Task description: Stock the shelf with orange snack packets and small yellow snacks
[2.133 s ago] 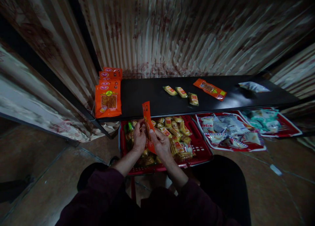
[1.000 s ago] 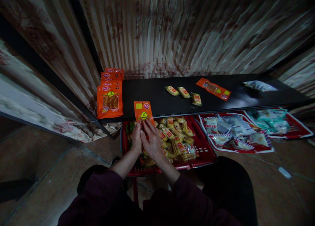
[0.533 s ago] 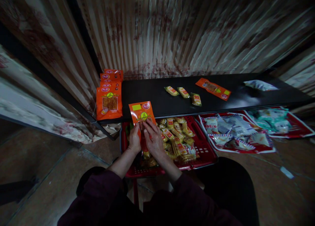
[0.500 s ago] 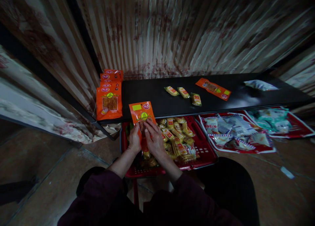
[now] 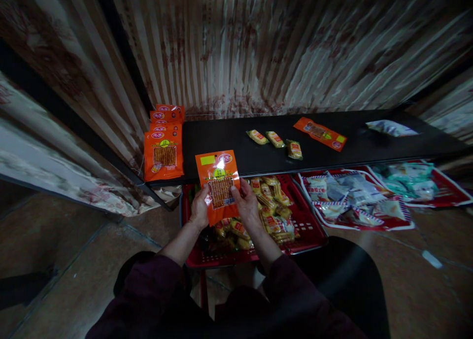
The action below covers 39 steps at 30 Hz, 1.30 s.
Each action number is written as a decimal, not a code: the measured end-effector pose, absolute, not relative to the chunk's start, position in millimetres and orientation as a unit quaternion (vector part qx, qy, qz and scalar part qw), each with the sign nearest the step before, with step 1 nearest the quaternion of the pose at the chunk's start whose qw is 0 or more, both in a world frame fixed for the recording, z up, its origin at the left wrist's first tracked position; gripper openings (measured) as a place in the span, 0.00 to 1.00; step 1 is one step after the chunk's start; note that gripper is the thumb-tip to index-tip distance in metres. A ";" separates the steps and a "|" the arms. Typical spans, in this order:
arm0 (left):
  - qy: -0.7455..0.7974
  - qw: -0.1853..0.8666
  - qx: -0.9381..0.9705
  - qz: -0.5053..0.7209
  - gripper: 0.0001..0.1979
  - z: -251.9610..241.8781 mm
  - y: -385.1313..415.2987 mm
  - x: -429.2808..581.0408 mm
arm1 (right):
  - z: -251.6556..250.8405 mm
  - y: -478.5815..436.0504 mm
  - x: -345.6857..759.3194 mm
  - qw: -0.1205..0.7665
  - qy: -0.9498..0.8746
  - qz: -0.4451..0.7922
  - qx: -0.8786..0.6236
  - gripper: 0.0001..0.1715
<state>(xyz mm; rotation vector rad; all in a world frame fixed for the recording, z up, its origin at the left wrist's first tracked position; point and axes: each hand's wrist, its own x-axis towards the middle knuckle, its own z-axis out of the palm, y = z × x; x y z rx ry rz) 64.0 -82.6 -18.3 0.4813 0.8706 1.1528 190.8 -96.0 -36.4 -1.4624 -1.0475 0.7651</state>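
Both of my hands hold one orange snack packet [image 5: 221,191] upright, its printed front and clear window facing me. My left hand [image 5: 199,208] grips its left edge, and my right hand [image 5: 247,206] has the right edge, thumb on the front. The packet is above a red basket [image 5: 310,235] of small yellow wrapped snacks [image 5: 273,223], just before the front edge of a black shelf [image 5: 221,132]. At the shelf's left end, several similar orange packets [image 5: 163,154] stand overlapped in a row.
Three yellow wrapped snacks [image 5: 275,139], a single orange packet [image 5: 320,133] and a silvery packet [image 5: 391,128] lie on the shelf. Below at right are a basket of white-and-blue packets [image 5: 351,193] and another of green packets [image 5: 410,179]. Black posts and a curtain [image 5: 236,48] enclose the shelf.
My right hand has moved from the packet's front to its right edge. The packet now faces me more squarely, its window uncovered, and has shifted slightly right.
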 end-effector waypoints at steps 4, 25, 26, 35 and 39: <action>0.370 0.776 0.156 0.487 0.24 -16.1 -80.3 60.5 | -31.9 -96.7 191.3 0.580 -0.344 0.424 -0.604 0.24; 0.396 0.775 0.162 0.464 0.18 -11.6 -71.4 41.8 | -17.0 -90.5 185.0 0.643 -0.225 0.465 -0.566 0.19; 0.401 0.772 0.169 0.463 0.18 -11.4 -71.5 41.0 | -17.5 -89.8 184.9 0.642 -0.230 0.461 -0.568 0.19; 0.398 0.769 0.155 0.475 0.18 -12.4 -71.2 37.9 | -23.7 -86.3 185.1 0.631 -0.310 0.416 -0.576 0.20; 0.386 0.777 0.137 0.479 0.16 -13.5 -71.1 35.9 | -24.0 -83.9 184.2 0.621 -0.363 0.369 -0.589 0.20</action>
